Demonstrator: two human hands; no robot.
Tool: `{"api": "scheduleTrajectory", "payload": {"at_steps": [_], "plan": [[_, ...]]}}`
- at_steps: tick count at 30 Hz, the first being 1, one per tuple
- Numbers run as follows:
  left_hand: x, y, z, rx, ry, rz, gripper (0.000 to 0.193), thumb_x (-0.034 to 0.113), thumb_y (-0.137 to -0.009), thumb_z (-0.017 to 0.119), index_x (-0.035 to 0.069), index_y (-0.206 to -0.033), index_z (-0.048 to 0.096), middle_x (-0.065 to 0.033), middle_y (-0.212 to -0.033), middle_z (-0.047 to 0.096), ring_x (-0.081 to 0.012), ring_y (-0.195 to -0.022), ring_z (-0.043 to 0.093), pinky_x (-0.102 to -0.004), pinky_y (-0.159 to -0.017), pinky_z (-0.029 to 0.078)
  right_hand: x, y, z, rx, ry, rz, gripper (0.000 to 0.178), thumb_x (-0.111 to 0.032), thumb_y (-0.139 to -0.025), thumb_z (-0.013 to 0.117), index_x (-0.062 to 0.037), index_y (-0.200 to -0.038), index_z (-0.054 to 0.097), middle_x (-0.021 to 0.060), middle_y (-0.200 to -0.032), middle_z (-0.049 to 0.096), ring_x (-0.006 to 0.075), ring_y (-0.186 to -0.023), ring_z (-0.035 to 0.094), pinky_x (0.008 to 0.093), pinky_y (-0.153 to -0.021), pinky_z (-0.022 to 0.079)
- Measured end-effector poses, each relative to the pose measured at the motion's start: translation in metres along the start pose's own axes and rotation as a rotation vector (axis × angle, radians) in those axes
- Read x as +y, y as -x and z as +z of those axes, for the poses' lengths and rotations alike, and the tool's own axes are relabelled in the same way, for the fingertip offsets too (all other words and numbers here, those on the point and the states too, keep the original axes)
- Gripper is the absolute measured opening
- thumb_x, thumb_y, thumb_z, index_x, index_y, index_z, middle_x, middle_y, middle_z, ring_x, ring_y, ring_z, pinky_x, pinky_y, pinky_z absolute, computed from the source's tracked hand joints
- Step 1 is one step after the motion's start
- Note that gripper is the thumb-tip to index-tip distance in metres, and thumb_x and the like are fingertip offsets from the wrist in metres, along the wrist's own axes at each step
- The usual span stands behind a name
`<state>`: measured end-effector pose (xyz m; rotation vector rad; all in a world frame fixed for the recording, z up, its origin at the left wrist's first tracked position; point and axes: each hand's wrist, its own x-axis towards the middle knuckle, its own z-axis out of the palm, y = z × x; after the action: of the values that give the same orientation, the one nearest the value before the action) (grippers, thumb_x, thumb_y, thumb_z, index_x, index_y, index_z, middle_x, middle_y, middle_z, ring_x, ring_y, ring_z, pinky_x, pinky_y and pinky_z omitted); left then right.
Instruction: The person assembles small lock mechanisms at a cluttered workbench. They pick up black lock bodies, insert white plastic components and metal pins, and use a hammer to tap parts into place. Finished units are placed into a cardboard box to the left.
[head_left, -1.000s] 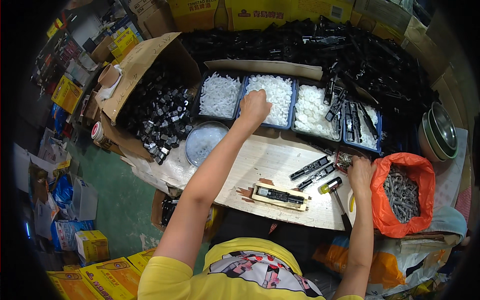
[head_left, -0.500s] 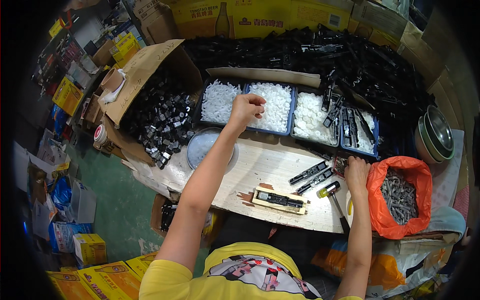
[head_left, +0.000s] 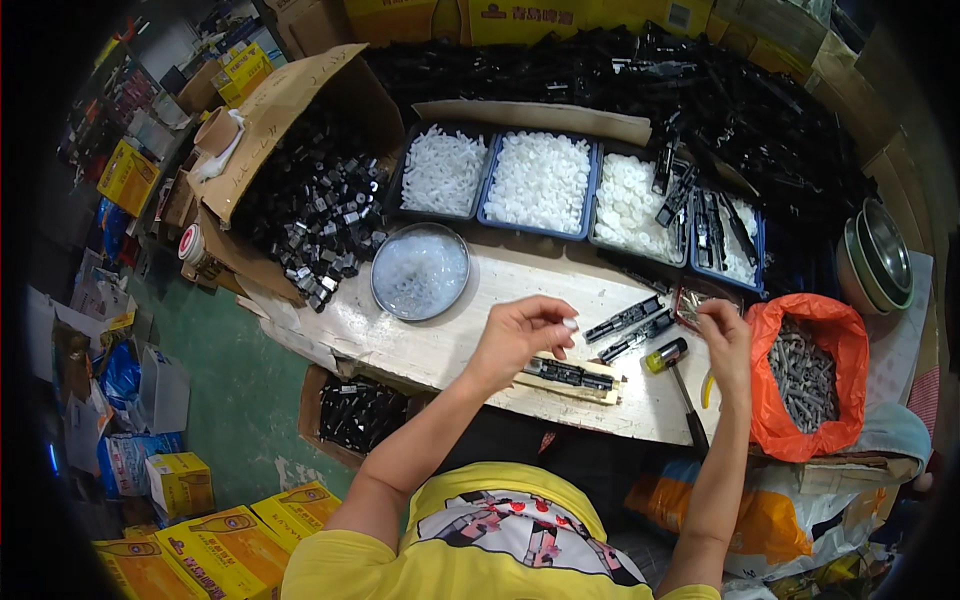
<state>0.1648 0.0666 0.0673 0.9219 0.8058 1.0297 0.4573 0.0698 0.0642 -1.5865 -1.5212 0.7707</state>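
Two bare hands work over a pale bench crowded with small parts; the clock here centres on the wooden jig, with twelve pointing away from the worker. The left hand, just off the jig toward ten o'clock, has its thumb and index finger pinched on a white piece, bright, smooth-looking and roundish, its exact shape too small to make out. Below it, in the jig's channel, lies a black mechanism, long, narrow and slotted, with glossy highlights along its edges; the hand hides its nine o'clock end. The light yellowish jig borders it.

At two o'clock, the right hand hangs beside a small reddish tray of metal pins, fingers bent and tips drawn together; whether they grip anything cannot be told. Two matching black assemblies lie side by side between one and two o'clock. A mallet with a yellow-and-black head rests at three, and beyond it stands an orange-red bag of grey pieces. Toward twelve, a blue tub brims with white parts; a round dish sits at ten.
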Motion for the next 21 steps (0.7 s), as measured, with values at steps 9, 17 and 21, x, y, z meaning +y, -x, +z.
{"api": "scheduleTrajectory", "payload": {"at_steps": [9,17,21], "plan": [[-0.014,0.026,0.011,-0.081,-0.003,-0.008,0.034,-0.005,-0.079,0.061,-0.004,-0.112,0.053,-0.0081,-0.089,0.056,-0.0133,-0.075,0.059,-0.0251,-0.065,0.052,-0.076,0.035,0.074,-0.352,-0.142,-0.309,0.004,-0.001,-0.083,0.055,-0.0015,-0.083,0.051,0.0053,-0.08,0.05,0.0175,-0.08,0.049,0.0272,-0.074,0.039],[-0.014,0.029,0.013,-0.075,-0.058,0.026,0.035,-0.004,-0.08,0.06,-0.002,-0.114,0.052,-0.0054,-0.087,0.057,-0.0087,-0.073,0.057,-0.0215,-0.064,0.051,-0.089,0.035,0.074,-0.365,0.109,-0.485,0.008,-0.001,-0.079,0.058,-0.0015,-0.082,0.052,0.007,-0.081,0.053,0.0214,-0.08,0.051,0.0307,-0.072,0.04],[-0.02,0.03,0.01,-0.044,0.034,0.032,0.03,-0.002,-0.082,0.06,-0.002,-0.111,0.055,-0.0048,-0.086,0.058,-0.0073,-0.069,0.056,-0.02,-0.062,0.05,-0.084,0.038,0.081,-0.248,0.027,-0.457,0.009,-0.003,-0.077,0.061,-0.0052,-0.083,0.055,0.0047,-0.079,0.054,0.0212,-0.078,0.05,0.031,-0.07,0.034]]}}
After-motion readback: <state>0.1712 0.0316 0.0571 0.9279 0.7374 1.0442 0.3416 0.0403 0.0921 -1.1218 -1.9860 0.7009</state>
